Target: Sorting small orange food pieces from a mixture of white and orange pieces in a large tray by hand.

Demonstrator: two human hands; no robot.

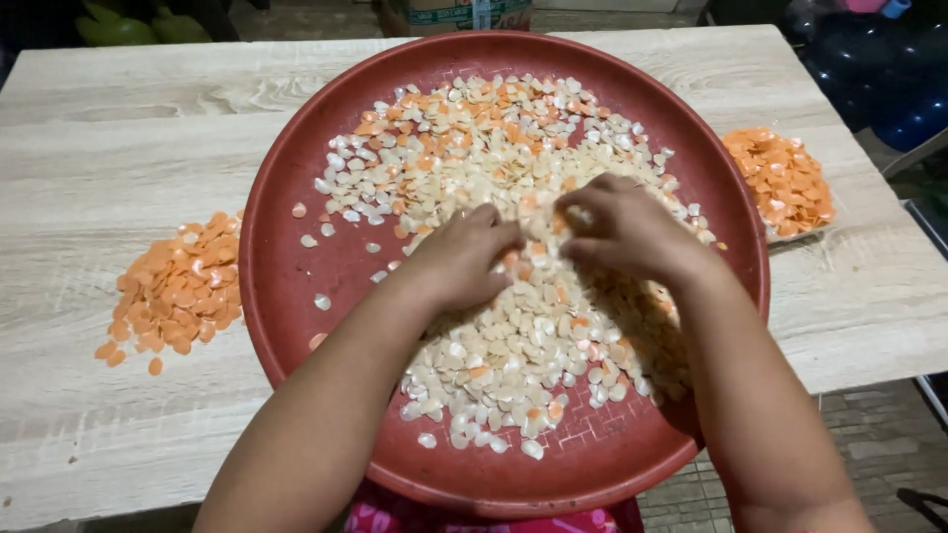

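Resting in the middle of a wide round dark-red plastic tray (296, 296), both bare hands work among a heap of small flat cream-white and orange petal-shaped chips (494, 178) that spreads from the tray's far side down toward its near rim; the left hand (462, 259) lies knuckles up with fingers curled loosely into the pieces, its grip half closed though what it pinches is hidden; the right hand (624, 229) has fingertips drawn together on a few chips just beside the left; the pieces look thin, dry and very light, likely stiff but brittle, apt to slide and scatter over the smooth tray, so they are best taken singly by the edge between thumb and fingertip; most are pale, with orange ones mixed in thickest at the far side; on the pale wood-grain tabletop (118, 158) lie a left pile of orange chips (178, 286) and a right pile of orange chips (780, 180), each well apart from the hands.
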